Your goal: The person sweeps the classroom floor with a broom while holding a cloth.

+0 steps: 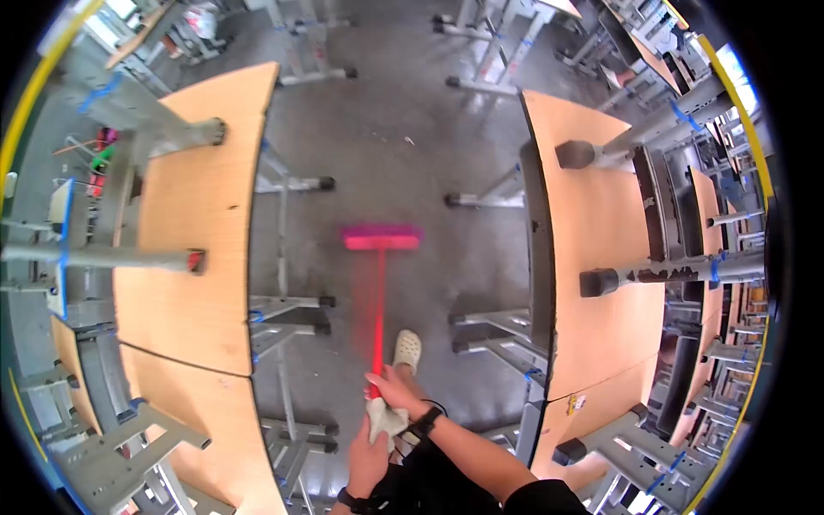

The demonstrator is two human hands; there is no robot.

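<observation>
A broom [378,330] with a red handle reaches away from me down the aisle. Its pink and purple head [382,238] lies crosswise at the floor, blurred by motion. My right hand [395,390] is closed around the handle, farther forward than the other hand. Nearer my body, my left hand [367,455] is closed at the handle's upper end, which is partly hidden. Between the hands shows a crumpled-looking whitish thing [387,421]; whether it is cloth or a shoe I cannot tell. My foot in a cream clog [408,349] stands just right of the handle.
Desks with stools or chairs upturned on them line both sides: a left wooden desktop [193,296] and a right one [596,330]. Metal desk feet [296,302] jut into the aisle from both sides. Small light scraps [409,140] lie on the grey floor [386,103] ahead.
</observation>
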